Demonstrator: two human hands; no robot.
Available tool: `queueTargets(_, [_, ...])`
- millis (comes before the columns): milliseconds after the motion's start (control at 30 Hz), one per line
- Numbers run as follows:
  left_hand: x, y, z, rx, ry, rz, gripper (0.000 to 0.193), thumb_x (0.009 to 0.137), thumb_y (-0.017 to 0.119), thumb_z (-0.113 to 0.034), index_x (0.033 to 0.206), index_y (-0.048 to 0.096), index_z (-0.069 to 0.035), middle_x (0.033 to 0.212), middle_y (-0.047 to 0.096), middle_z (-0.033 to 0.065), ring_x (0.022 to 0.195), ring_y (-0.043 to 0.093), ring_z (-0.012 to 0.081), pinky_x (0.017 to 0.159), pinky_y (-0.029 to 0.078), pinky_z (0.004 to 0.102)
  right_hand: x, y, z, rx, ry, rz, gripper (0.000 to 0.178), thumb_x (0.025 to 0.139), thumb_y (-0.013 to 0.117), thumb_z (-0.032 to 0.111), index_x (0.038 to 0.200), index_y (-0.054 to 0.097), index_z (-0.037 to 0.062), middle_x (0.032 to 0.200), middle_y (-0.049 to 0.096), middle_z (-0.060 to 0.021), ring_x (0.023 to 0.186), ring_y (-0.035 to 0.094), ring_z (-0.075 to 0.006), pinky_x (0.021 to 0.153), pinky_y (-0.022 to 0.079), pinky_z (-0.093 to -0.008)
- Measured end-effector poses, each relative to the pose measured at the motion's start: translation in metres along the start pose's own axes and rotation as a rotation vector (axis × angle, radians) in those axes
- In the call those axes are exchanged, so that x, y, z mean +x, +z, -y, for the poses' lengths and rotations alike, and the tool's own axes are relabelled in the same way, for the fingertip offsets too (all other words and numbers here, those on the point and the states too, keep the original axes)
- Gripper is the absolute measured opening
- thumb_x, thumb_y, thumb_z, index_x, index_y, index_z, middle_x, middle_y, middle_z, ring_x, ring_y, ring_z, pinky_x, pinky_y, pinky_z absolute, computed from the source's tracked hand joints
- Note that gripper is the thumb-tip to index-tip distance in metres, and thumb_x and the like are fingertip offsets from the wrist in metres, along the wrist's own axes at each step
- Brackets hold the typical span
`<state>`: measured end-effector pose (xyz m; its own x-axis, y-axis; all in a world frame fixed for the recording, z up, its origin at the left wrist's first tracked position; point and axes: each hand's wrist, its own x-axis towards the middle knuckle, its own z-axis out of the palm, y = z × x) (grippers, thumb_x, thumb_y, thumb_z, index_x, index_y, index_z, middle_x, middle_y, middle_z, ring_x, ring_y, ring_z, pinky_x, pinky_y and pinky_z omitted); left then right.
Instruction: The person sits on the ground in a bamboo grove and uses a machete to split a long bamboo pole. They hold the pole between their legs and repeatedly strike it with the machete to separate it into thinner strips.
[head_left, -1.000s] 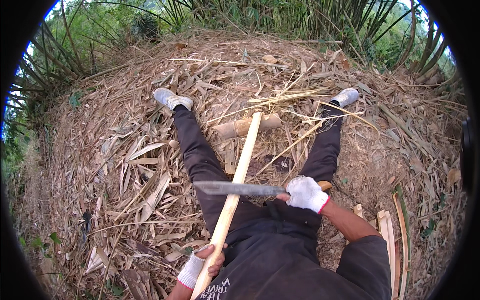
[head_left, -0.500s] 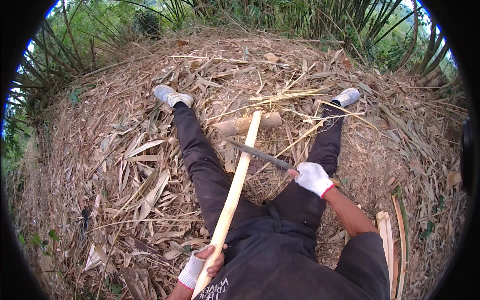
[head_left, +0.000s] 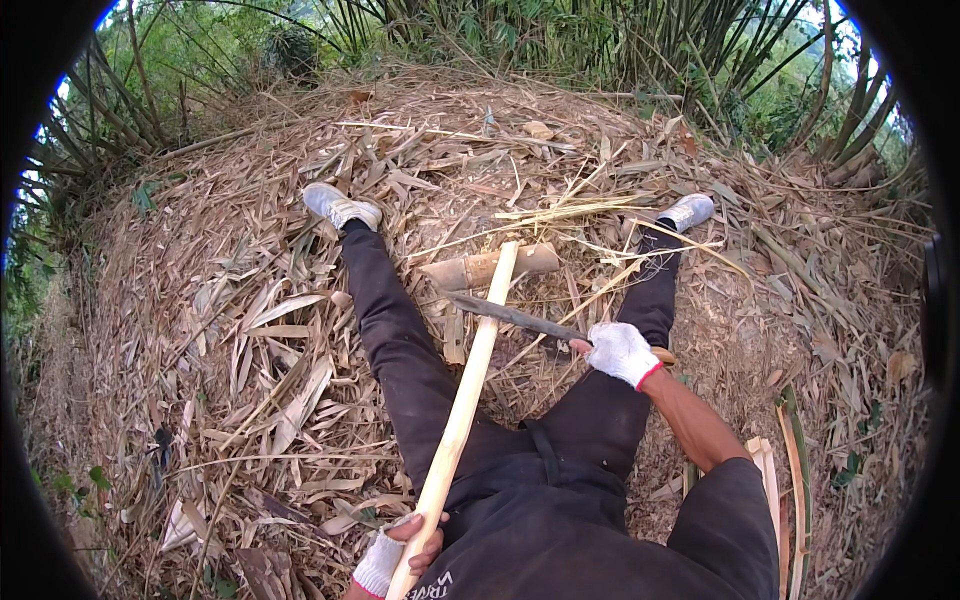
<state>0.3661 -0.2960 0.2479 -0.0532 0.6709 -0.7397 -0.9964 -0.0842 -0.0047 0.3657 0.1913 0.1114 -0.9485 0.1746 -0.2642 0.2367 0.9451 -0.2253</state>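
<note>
i see the left hand (head_left: 383, 560) at seven o'clock gripping a pale strip (head_left: 456, 420), its tip toward twelve over a bamboo log (head_left: 462, 272); the right hand (head_left: 620, 353), at four, clasps a knife (head_left: 532, 321) across the strip.

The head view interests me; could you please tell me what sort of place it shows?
It looks like an outdoor spot, probably beside a bamboo grove: clumped stems rise at the far edge, dry leaves litter the ground, and thin pale strips lie about.
</note>
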Motion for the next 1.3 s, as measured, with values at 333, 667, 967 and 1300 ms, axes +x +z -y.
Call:
queueTargets(333, [0.002,-0.021,0.003,-0.005,0.004,0.025,0.049,0.104,0.053,-0.036,0.135,0.044,0.001,0.079,0.052,0.011,0.047,0.046,0.0149,0.04,0.044,0.0269,0.029,0.005,-0.022,0.1,0.21,0.003,0.057,0.099,0.048,0.055,0.086,0.071,0.004,0.088,0.07,-0.0234,0.086,0.068,-0.044,0.077,0.054,-0.0512])
queueTargets(667, [0.005,-0.003,-0.001,0.168,-0.012,-0.083,0.052,0.102,0.056,-0.038,0.135,0.045,0.0,0.082,0.055,0.0118,0.052,0.051,0.0144,0.045,0.047,0.0254,-0.028,-0.006,0.003,0.082,0.014,-0.034,0.056,0.096,0.054,0.054,0.081,0.071,0.0026,0.079,0.07,-0.022,0.077,0.069,-0.0407,0.071,0.055,-0.0489])
queueTargets(967, [0.0,-0.003,0.003,0.122,-0.019,-0.107,0.051,0.102,0.057,-0.036,0.135,0.046,0.0,0.079,0.054,0.0112,0.053,0.052,0.0153,0.048,0.048,0.0276,-0.002,0.013,0.001,0.086,0.112,-0.067,0.055,0.096,0.054,0.052,0.079,0.07,0.0025,0.077,0.07,-0.0211,0.074,0.069,-0.0395,0.068,0.055,-0.0501])
queueTargets(1300, [-0.001,-0.009,0.008,0.06,-0.005,-0.096,0.05,0.101,0.058,-0.036,0.134,0.047,0.001,0.08,0.054,0.0111,0.053,0.051,0.0147,0.046,0.047,0.0259,0.014,0.014,0.005,0.009,0.06,-0.086,0.056,0.097,0.054,0.055,0.079,0.071,0.0038,0.079,0.07,-0.021,0.079,0.069,-0.041,0.073,0.055,-0.0511])
